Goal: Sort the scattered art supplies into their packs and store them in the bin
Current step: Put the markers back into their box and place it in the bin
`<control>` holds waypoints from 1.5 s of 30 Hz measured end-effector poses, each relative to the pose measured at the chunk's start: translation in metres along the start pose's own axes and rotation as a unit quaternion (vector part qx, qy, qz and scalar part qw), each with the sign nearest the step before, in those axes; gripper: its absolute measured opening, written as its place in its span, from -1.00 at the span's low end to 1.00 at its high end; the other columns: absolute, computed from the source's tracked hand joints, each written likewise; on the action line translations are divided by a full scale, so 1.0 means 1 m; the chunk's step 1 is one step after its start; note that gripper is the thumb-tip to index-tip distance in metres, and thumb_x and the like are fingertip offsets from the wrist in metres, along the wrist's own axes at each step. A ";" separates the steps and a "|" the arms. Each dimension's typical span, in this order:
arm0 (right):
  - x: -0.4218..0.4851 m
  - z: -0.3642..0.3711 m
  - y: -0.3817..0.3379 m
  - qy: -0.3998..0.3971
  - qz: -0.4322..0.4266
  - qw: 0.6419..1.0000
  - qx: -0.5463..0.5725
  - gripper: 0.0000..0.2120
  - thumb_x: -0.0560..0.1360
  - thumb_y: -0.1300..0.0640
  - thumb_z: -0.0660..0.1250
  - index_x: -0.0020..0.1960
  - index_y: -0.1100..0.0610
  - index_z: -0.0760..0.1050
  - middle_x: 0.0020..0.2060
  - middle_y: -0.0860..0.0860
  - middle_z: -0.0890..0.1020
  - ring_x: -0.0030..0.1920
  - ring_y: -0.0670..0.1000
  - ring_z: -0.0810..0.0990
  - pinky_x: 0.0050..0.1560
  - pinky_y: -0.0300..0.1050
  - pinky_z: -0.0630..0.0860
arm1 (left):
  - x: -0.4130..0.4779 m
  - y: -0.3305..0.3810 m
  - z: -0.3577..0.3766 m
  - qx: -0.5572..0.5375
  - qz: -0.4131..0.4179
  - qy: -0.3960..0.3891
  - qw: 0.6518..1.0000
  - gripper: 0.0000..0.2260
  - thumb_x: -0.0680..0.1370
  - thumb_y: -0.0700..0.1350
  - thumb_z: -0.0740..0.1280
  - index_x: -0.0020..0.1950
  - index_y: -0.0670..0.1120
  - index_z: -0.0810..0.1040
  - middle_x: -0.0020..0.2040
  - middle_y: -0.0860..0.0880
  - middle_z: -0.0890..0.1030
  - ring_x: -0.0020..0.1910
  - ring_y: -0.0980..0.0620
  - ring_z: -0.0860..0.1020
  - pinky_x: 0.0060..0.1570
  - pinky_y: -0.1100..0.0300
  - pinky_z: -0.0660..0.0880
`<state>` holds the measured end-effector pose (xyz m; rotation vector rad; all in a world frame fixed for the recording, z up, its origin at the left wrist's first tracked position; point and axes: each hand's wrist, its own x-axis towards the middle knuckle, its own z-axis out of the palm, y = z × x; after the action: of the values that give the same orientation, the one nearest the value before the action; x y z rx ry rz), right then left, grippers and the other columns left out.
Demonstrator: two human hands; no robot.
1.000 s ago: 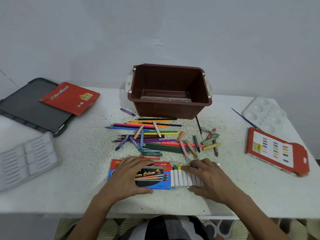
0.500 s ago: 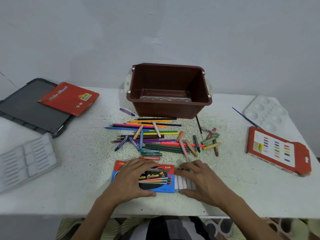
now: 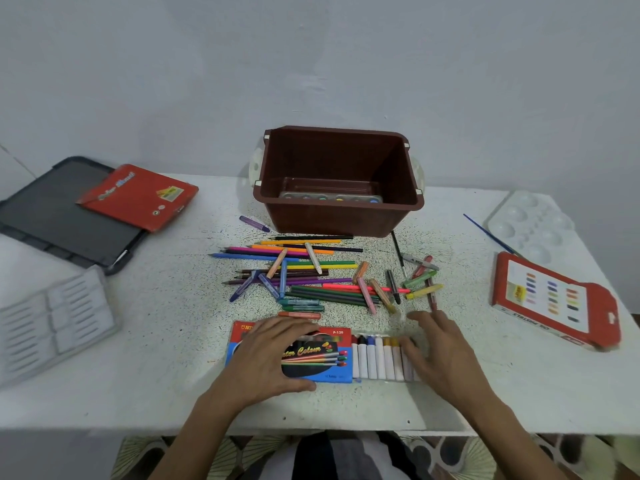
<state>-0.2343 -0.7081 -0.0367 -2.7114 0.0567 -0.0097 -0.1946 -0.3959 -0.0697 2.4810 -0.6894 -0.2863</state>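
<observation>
The pack (image 3: 330,370) is gripped by the left hand (image 3: 272,355) and its tray (image 3: 377,358) is drawn out rightwards again under the flat right hand (image 3: 446,358), so storing is probably delayed.

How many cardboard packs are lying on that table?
3: a red pack on the dark lid at far left, a blue marker pack under the left hand, a red pastel box at right. The bin could hide more.

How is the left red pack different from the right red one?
The left red pack looks thin and lies on a dark tray; the right red pack is thicker, on the table. Left is mostly red; right has a white colour-chart panel. Both lie flat.
</observation>
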 end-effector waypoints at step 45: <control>-0.015 0.055 -0.072 0.016 0.107 0.977 0.184 -0.92 0.55 0.08 0.37 0.03 0.04 0.55 -0.19 -0.07 0.59 -0.23 -0.14 0.56 -0.32 -0.34 0.44 | 0.001 -0.004 0.003 0.003 0.009 0.012 1.000 -0.22 0.30 0.46 0.37 0.46 0.25 0.30 0.39 0.29 0.38 0.36 0.25 0.32 0.36 0.22 0.15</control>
<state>-0.2458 -0.6188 -0.0571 -2.3222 0.3232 0.0004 -0.1928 -0.3951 -0.0742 2.4780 -0.7024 -0.2483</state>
